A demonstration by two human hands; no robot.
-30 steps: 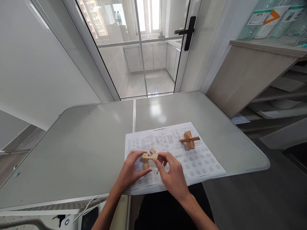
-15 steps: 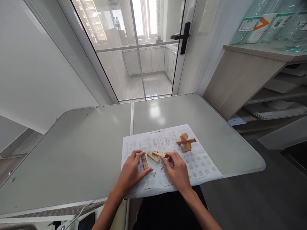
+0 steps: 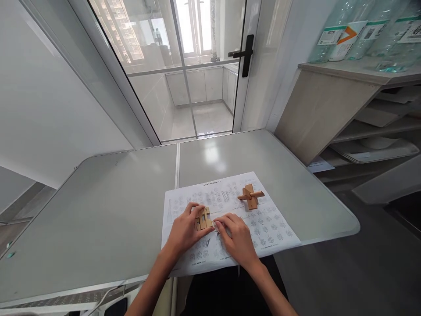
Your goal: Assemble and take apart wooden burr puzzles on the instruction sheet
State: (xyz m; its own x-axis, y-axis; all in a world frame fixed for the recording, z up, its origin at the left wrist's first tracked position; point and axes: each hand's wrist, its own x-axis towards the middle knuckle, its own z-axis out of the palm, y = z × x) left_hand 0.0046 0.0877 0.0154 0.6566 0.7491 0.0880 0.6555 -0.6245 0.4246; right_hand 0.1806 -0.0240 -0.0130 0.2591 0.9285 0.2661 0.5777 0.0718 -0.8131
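Notched wooden puzzle pieces (image 3: 204,219) lie side by side on a printed instruction sheet (image 3: 269,219). My left hand (image 3: 183,231) is closed around them, its fingers at the far ends and its thumb along the near ends. Just to their right is my right hand (image 3: 238,240), with thumb and forefinger brought together near the edge of the rightmost piece. Whether those fingertips pinch anything is too small to make out. An interlocked wooden cross puzzle (image 3: 251,196) rests on the sheet's upper right, apart from both hands.
The sheet lies at the near edge of a grey table (image 3: 131,210). Beyond the table stands a glass door with a black handle (image 3: 245,55). At right a wooden shelf unit (image 3: 332,96) bears several plastic bottles (image 3: 358,35) and some papers.
My right hand has moved slightly left and no longer visibly holds the wooden piece it gripped. The loose pieces now sit lined up together under my left hand. The view has shifted a little.
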